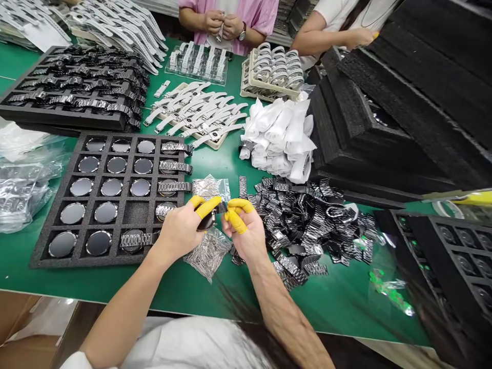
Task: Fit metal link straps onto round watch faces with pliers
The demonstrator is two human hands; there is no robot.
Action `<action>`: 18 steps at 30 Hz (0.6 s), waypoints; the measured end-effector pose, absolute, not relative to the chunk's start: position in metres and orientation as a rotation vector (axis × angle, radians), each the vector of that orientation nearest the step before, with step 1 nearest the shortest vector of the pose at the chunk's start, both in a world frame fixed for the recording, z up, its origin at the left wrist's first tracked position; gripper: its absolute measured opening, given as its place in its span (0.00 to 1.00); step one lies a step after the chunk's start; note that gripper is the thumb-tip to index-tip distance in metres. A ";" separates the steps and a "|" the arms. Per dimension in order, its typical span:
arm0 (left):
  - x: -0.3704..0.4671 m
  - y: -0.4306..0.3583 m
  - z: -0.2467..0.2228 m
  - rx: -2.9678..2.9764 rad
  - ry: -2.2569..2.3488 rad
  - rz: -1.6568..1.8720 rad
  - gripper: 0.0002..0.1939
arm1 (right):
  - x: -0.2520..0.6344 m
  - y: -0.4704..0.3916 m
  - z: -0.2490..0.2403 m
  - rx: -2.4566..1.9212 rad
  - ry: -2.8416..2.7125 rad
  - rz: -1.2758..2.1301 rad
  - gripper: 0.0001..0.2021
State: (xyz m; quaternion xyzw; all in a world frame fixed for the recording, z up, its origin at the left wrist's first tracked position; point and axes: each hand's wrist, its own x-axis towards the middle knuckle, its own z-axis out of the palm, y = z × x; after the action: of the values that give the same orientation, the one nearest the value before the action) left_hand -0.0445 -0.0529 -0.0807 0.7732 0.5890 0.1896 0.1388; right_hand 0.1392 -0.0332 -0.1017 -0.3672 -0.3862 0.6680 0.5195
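My left hand [179, 228], with yellow finger cots, is closed around a round watch [208, 221], partly hidden by the fingers. A short dark strap piece [222, 206] shows between my hands. My right hand [246, 225], also in yellow finger cots, is pinched at that piece's right side; what lies between its fingertips is too small to tell. Just behind and below the hands lie a bag of small metal pins [207, 187] and another bag of pins [209, 254]. A black foam tray [90, 260] at left holds round watch heads [105, 212] and several with black link straps [175, 167].
A pile of black link straps [303, 225] lies to the right, below white-wrapped bundles [280, 133]. White-strapped watches [200, 113] and a tray of black watches [77, 87] stand farther back. Stacked black foam [384, 118] rises at right. Two people [230, 23] [338, 31] sit opposite.
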 end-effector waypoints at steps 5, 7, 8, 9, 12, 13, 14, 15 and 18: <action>-0.047 -0.052 -0.088 2.244 1.689 0.664 0.30 | 0.138 -0.032 -0.097 -0.906 -0.880 1.654 0.17; -0.049 -0.051 -0.089 2.236 1.702 0.708 0.29 | 0.138 -0.032 -0.096 -0.905 -0.869 1.648 0.16; -0.049 -0.051 -0.089 2.230 1.703 0.729 0.29 | 0.138 -0.032 -0.095 -0.905 -0.871 1.649 0.16; -0.049 -0.051 -0.088 2.226 1.698 0.749 0.30 | 0.138 -0.032 -0.095 -0.907 -0.876 1.652 0.16; -0.048 -0.051 -0.084 2.222 1.659 0.777 0.33 | 0.136 -0.032 -0.094 -0.889 -0.854 1.683 0.18; -0.047 -0.052 -0.083 2.218 1.643 0.779 0.33 | 0.136 -0.032 -0.094 -0.878 -0.826 1.700 0.19; -0.045 -0.052 -0.082 2.207 1.623 0.777 0.34 | 0.135 -0.032 -0.095 -0.869 -0.792 1.713 0.20; -0.044 -0.053 -0.081 2.189 1.599 0.779 0.34 | 0.134 -0.033 -0.095 -0.863 -0.759 1.725 0.21; -0.038 -0.056 -0.080 2.051 1.483 0.849 0.33 | 0.132 -0.035 -0.098 -0.875 -0.711 1.723 0.24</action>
State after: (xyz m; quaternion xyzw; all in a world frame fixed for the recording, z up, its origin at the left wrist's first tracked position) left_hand -0.0384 -0.0556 -0.0798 0.7469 0.5403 0.3091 0.2339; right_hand 0.1320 -0.0348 -0.0982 -0.3640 -0.2961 0.7172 0.5152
